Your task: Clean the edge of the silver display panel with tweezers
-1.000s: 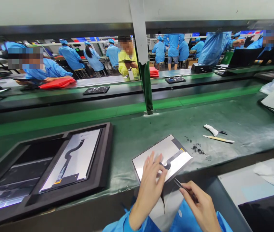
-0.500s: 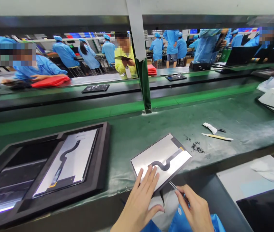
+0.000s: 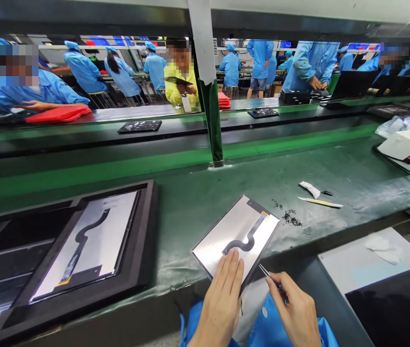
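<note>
A silvery display panel point(image 3: 214, 229) with a curved black flex cable point(image 3: 247, 245) lies at the table's front edge, its near corner jutting over my lap. My left hand point(image 3: 222, 294) rests flat on its near part, fingers stretched out side by side. In my right hand point(image 3: 291, 308) is a pair of metal tweezers point(image 3: 264, 271), pinched between thumb and fingers, with the tips at the panel's right edge. Whether the tips grip anything is too small to tell. Small black scraps point(image 3: 292, 219) are scattered right of the panel.
A black foam tray point(image 3: 147, 231) at left holds a similar panel point(image 3: 118, 231). A yellow-handled blade point(image 3: 320, 202) and a white-wrapped tool point(image 3: 310, 189) lie at right. A white box with a cable point(image 3: 403, 147) stands beyond. A post point(image 3: 214, 125) rises ahead; co-workers sit across the line.
The panel has turned counter-clockwise, its far end swinging up and left. My left hand has shifted slightly right, its fingers closer together. The tweezers stay at the panel's edge. The view has moved slightly.
</note>
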`<state>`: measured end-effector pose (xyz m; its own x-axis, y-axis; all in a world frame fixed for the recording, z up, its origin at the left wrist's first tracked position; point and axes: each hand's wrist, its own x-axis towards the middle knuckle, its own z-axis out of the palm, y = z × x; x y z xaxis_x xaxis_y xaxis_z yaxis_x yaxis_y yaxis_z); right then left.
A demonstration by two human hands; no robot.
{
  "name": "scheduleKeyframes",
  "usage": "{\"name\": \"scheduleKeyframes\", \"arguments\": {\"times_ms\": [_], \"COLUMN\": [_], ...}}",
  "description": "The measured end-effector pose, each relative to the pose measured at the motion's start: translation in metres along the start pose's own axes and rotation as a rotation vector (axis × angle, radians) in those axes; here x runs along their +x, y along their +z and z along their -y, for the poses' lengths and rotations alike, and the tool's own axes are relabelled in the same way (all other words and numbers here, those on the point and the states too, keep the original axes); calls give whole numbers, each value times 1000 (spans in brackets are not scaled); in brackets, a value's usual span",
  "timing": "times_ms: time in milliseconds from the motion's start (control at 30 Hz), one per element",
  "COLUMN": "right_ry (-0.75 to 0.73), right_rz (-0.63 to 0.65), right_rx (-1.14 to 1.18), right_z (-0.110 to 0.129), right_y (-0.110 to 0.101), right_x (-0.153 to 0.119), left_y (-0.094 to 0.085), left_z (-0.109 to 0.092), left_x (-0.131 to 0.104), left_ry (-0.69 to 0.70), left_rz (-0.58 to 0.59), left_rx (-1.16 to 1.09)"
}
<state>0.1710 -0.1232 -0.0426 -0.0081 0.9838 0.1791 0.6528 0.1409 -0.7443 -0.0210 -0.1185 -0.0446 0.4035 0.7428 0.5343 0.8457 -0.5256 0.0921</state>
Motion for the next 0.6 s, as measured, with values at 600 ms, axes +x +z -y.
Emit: {"name": "scheduleKeyframes", "arguments": {"times_ms": [600], "right_ry": [-9], "right_rz": [11], "right_rx": [31], "right_z": [9], "right_y": [-2], "right_x": [8], "left_y": [-4], "left_z": [-2], "left_x": [2], "left_ry": [-16], "left_rz": [31], "left_rx": [-1]}}
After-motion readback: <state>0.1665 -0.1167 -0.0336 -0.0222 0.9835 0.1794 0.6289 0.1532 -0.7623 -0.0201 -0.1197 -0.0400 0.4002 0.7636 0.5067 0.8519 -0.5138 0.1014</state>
